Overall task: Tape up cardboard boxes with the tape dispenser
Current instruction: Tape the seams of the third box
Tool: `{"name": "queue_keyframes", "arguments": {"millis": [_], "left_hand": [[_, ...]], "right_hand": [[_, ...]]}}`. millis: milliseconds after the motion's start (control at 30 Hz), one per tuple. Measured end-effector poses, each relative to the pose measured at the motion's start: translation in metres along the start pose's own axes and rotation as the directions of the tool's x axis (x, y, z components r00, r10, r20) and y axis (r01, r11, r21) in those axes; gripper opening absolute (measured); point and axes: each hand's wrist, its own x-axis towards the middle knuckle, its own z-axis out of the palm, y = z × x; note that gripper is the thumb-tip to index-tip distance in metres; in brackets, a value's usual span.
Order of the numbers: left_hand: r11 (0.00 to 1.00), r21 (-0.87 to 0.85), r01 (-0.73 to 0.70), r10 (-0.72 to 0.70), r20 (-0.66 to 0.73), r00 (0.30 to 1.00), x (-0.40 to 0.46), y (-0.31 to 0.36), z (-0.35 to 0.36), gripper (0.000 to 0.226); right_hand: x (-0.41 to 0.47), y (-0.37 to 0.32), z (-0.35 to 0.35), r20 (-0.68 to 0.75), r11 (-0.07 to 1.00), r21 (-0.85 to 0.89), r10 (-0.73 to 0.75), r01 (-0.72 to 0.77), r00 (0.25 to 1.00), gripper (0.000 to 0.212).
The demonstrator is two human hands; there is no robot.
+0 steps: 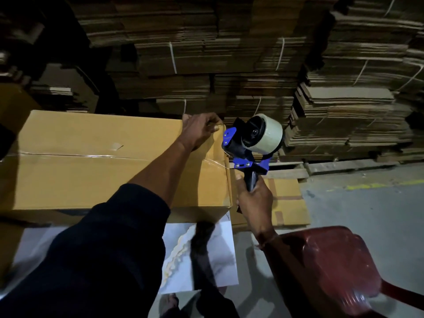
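A large closed cardboard box (80, 171) lies in front of me, with clear tape shining along its centre seam. My left hand (199, 130) presses flat on the box's far right corner, fingers spread over the tape end there. My right hand (253, 199) grips the black handle of a blue and black tape dispenser (247, 145) just off the box's right edge. Its roll of clear tape (267, 133) faces up and to the right. A thin strip of tape runs from the dispenser to the box top.
The box rests on a white marbled table top (206, 255). A red plastic chair (339, 267) stands at the lower right. Smaller cardboard boxes (288, 203) sit on the floor beside it. Tall stacks of flattened, tied cardboard (229, 65) fill the back.
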Motion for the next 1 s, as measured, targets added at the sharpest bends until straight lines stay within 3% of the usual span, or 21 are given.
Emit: {"name": "queue_keyframes", "arguments": {"millis": [233, 367, 467, 633, 767, 1000], "left_hand": [[1.0, 0.012, -0.028, 0.027, 0.005, 1.0, -0.001, -0.005, 0.002, 0.02], [0.999, 0.008, -0.053, 0.053, -0.006, 0.999, -0.004, 0.0, 0.0, 0.02], [0.999, 0.012, -0.034, 0.034, -0.007, 0.999, -0.005, 0.003, -0.001, 0.02], [1.0, 0.023, -0.015, 0.015, 0.0, 1.0, -0.007, 0.007, -0.003, 0.019], [1.0, 0.013, -0.015, 0.015, 0.008, 1.0, -0.011, 0.01, -0.005, 0.02], [0.991, 0.072, -0.11, 0.095, 0.179, 0.979, -0.022, 0.009, -0.024, 0.035]], "right_hand": [[-0.026, 0.005, -0.002, -0.034, 0.998, -0.039, -0.046, 0.044, 0.998, 0.028], [-0.058, 0.011, -0.015, -0.052, 0.995, -0.051, -0.092, 0.089, 0.994, 0.017], [-0.084, 0.02, -0.022, -0.068, 0.987, -0.023, -0.163, 0.161, 0.984, 0.025], [-0.112, 0.033, -0.027, -0.076, 0.977, -0.125, -0.185, 0.175, 0.98, 0.035], [-0.117, 0.034, -0.023, -0.088, 0.986, -0.052, -0.164, 0.16, 0.982, 0.034], [-0.121, 0.034, -0.014, -0.159, 0.981, -0.021, -0.193, 0.192, 0.968, 0.047]]}}
